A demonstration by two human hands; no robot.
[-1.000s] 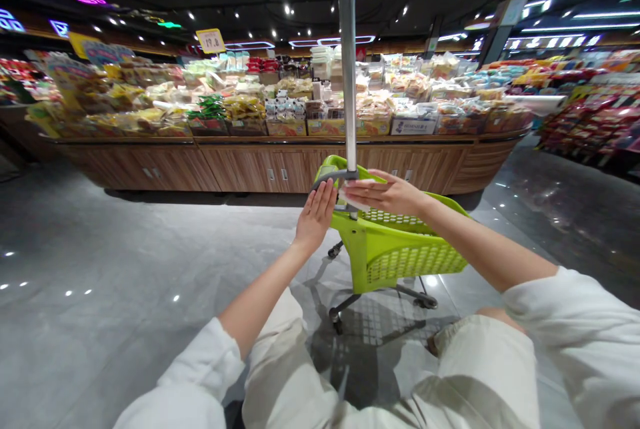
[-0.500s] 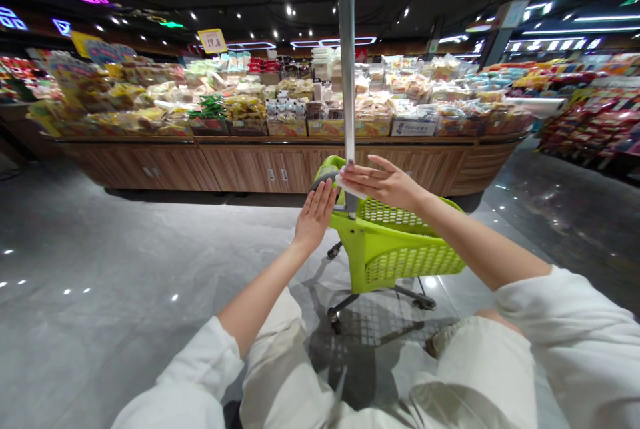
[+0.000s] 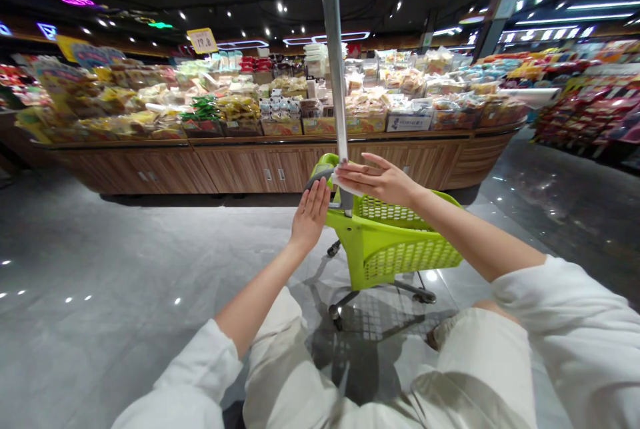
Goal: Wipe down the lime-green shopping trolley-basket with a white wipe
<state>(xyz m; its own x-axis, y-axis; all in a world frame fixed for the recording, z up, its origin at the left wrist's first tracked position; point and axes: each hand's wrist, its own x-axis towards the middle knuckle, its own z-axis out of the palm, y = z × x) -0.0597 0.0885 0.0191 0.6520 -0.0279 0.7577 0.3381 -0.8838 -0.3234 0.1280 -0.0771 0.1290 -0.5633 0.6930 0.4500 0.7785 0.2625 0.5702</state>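
Side-on before me stands a bright green shopping cart (image 3: 357,249) with a grey handle (image 3: 319,179) and a tall metal pole (image 3: 334,56) rising from its frame. My left hand (image 3: 311,212) lies with straight fingers against the handle. My right hand (image 3: 383,181) presses a white cloth or tissue (image 3: 350,186) at the foot of the pole; its fingers are stretched and one stands apart. Much of the cloth is hidden under the palm. The mesh basket (image 3: 415,252) points to the right.
A long wooden display counter (image 3: 240,169) heaped with packaged food runs across behind the cart. More goods fill a shelf (image 3: 585,106) at the right. A price sign (image 3: 202,40) stands above the counter. Grey tiles form the floor (image 3: 125,282).
The whole view has shifted slightly, so counter, pole and cart sit a little further left. Both hands keep nearly the same places on the cart.
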